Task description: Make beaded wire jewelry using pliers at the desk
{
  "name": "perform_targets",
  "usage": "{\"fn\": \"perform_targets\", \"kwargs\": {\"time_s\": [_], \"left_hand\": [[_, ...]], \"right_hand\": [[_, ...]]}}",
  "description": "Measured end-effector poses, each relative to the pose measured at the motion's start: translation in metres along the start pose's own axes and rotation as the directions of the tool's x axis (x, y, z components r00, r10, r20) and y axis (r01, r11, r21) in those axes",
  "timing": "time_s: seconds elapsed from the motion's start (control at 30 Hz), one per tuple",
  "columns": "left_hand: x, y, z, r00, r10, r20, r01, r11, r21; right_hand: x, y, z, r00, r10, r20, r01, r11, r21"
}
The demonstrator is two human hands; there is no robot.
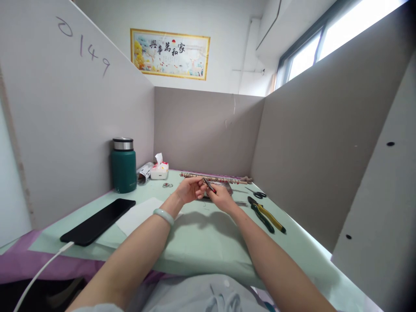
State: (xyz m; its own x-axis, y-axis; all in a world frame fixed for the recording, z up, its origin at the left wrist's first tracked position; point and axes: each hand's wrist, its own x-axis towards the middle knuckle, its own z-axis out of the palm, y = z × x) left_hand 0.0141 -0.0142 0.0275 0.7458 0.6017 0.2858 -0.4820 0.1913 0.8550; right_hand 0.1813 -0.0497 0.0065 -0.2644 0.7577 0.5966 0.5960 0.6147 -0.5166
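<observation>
In the middle of the table, my left hand point(190, 190) and my right hand point(222, 198) are close together, raised over the cloth. My right hand is closed around a small dark tool with red on its handle point(209, 185), which looks like small pliers; its tip points at the left fingertips. The fingers of my left hand are pinched at that tip, on something too small to make out. Just behind the hands lies a long rod covered with small reddish and pale pieces point(216, 178). A greyish, shiny item point(229, 189) is partly hidden behind my right hand.
Pliers with green and yellow handles point(266, 216) and black scissors point(258, 194) lie at right. Left are a black phone point(97, 222) on a white cable, white paper point(136, 215), a green bottle point(124, 167), a tissue box point(159, 170) and small rings point(167, 185). Partitions enclose three sides.
</observation>
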Motion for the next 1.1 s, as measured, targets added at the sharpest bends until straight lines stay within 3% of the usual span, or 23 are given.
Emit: {"fn": "perform_targets", "kwargs": {"time_s": [0.13,0.33,0.47,0.87,1.1], "left_hand": [[-0.002,0.002,0.002,0.999,0.000,0.052,-0.001,1.000,0.023],[-0.001,0.002,0.003,1.000,0.006,0.016,-0.007,0.999,0.044],[-0.001,0.002,0.001,0.998,-0.017,0.063,0.015,0.999,0.033],[0.005,0.001,0.001,0.995,0.060,-0.075,-0.056,0.997,0.053],[0.005,-0.001,0.001,0.994,0.078,-0.077,-0.073,0.995,0.062]], "right_hand": [[-0.002,-0.006,-0.001,0.986,0.030,0.166,-0.071,0.966,0.247],[-0.001,-0.006,0.000,0.989,0.051,0.141,-0.095,0.940,0.329],[-0.001,-0.002,0.001,0.979,0.040,0.202,-0.117,0.915,0.387],[-0.001,-0.012,-0.004,0.990,0.072,0.122,-0.103,0.958,0.269],[0.001,-0.006,-0.001,0.992,0.108,0.059,-0.119,0.967,0.224]]}}
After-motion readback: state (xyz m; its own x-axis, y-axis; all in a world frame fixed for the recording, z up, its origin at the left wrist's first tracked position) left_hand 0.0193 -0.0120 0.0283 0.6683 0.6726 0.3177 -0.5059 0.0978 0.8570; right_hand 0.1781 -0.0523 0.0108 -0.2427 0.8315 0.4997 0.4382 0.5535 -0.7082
